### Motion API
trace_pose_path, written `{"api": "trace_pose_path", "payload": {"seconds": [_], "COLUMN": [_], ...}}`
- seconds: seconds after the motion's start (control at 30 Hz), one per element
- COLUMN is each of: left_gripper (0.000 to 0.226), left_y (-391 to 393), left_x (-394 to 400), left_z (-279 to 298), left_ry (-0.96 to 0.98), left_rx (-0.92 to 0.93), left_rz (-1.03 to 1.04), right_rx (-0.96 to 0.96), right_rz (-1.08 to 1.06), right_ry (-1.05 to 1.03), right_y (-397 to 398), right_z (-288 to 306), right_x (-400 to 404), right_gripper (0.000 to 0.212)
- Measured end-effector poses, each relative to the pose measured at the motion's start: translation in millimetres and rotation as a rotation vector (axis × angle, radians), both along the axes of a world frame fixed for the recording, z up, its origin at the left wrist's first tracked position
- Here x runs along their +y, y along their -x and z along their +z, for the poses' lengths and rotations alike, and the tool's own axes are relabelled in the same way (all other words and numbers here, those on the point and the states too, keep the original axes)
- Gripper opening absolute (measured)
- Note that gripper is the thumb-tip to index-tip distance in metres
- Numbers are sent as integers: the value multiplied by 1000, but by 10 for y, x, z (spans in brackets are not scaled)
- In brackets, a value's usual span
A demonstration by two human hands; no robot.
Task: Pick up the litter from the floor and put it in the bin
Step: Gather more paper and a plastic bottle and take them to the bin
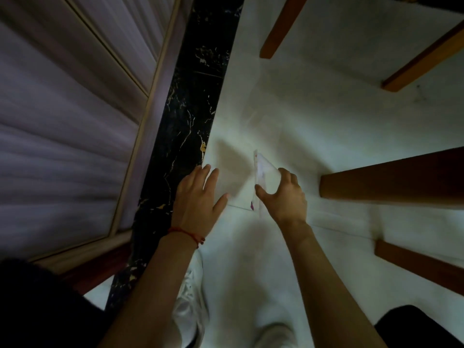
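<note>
Dim, motion-blurred view down at a pale tiled floor (326,116); bin nowhere in frame, print on the litter too smeared to read. Black gold-veined marble strip (190,126) along the floor's left edge, beside a ribbed panel (62,121). Wooden furniture legs (391,179) crowding the right edge, white shoes (190,297) half hidden under the forearms. Right hand (283,197) pinching a thin clear plastic wrapper (266,172), tilted just above the floor. Left hand (198,199) open, fingers spread, empty, red thread bracelet (185,234) at the wrist.
</note>
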State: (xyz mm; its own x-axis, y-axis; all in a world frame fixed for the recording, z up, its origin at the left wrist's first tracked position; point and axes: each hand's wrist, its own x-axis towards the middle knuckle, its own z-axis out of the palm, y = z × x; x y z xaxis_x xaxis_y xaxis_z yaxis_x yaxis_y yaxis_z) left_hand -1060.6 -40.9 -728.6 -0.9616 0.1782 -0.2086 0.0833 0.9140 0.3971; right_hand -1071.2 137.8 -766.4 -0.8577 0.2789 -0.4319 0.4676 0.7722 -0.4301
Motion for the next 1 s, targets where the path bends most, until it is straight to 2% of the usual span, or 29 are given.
{"api": "trace_pose_path", "payload": {"seconds": [0.37, 0.7, 1.0], "left_gripper": [53, 50, 53], "left_y": [-222, -944, -1833], "left_x": [-41, -33, -100], "left_z": [1770, 3519, 4568], "left_ry": [27, 54, 44], "left_rx": [23, 110, 137], "left_rz": [-103, -100, -97], "right_rx": [-1, 122, 122], "right_rz": [150, 257, 261], "right_ry": [-105, -138, -150], "right_y": [-470, -1088, -1946], "right_z": [1916, 3783, 4889], "right_x": [247, 366, 348], "right_gripper": [70, 69, 72]}}
